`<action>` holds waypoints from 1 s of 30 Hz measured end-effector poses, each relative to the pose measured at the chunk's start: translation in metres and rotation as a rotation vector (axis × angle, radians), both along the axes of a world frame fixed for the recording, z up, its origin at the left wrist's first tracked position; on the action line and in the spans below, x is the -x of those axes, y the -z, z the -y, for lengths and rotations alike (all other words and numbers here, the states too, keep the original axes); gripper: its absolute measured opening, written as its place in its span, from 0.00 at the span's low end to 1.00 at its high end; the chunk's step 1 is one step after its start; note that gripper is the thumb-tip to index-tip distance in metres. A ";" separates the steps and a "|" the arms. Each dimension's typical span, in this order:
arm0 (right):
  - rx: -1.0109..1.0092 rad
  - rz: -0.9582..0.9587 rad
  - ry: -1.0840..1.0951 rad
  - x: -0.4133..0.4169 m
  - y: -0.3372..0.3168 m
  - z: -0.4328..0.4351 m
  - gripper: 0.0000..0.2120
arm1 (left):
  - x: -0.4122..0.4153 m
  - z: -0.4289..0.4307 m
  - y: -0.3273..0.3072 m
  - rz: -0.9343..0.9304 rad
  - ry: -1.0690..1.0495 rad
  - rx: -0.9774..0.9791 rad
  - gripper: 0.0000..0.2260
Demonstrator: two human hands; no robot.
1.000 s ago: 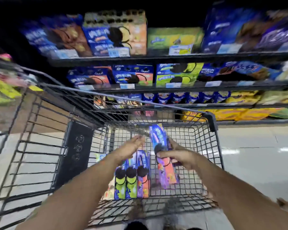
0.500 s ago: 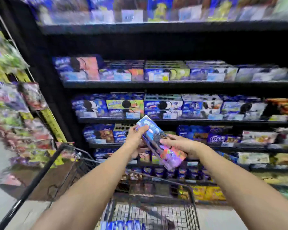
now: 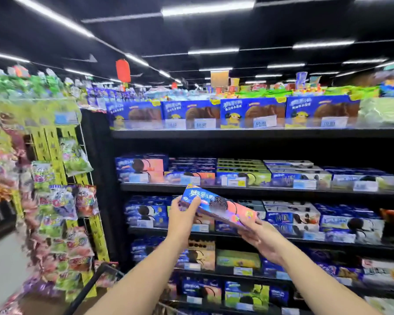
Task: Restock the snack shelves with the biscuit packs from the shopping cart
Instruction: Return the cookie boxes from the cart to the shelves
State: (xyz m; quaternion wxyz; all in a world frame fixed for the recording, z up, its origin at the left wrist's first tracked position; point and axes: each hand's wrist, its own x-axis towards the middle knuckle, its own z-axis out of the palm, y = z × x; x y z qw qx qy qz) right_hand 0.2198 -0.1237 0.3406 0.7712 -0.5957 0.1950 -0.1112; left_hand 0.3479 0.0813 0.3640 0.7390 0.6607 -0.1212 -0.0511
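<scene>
Where strip lights shine over stocked shelves, left hand and right hand grip one biscuit pack.

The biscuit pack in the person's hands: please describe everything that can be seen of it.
This long biscuit pack, seemingly glossy cardboard, is blue at one end with white lettering, pink at the other, with a dark sandwich biscuit printed mid-face. Held tilted before the black shelves, its blue end is higher and leftward. The left hand grips the blue end; the right hand holds the pink end from below. It looks closed.
</scene>
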 end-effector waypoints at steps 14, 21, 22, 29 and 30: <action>0.797 0.132 0.035 -0.101 -0.103 0.035 0.35 | -0.117 -0.028 -0.089 0.496 0.153 -0.438 0.08; 0.893 0.055 0.074 -0.156 -0.113 0.043 0.21 | -0.185 -0.010 -0.090 0.498 0.173 -0.539 0.28; 0.904 0.043 0.085 -0.162 -0.114 0.044 0.18 | -0.193 -0.007 -0.091 0.494 0.155 -0.604 0.34; 1.062 -0.171 0.096 -0.194 -0.119 0.056 0.19 | -0.230 0.014 -0.097 0.676 0.175 -1.032 0.26; 1.079 -0.198 0.095 -0.196 -0.119 0.056 0.19 | -0.233 0.017 -0.100 0.700 0.185 -1.072 0.26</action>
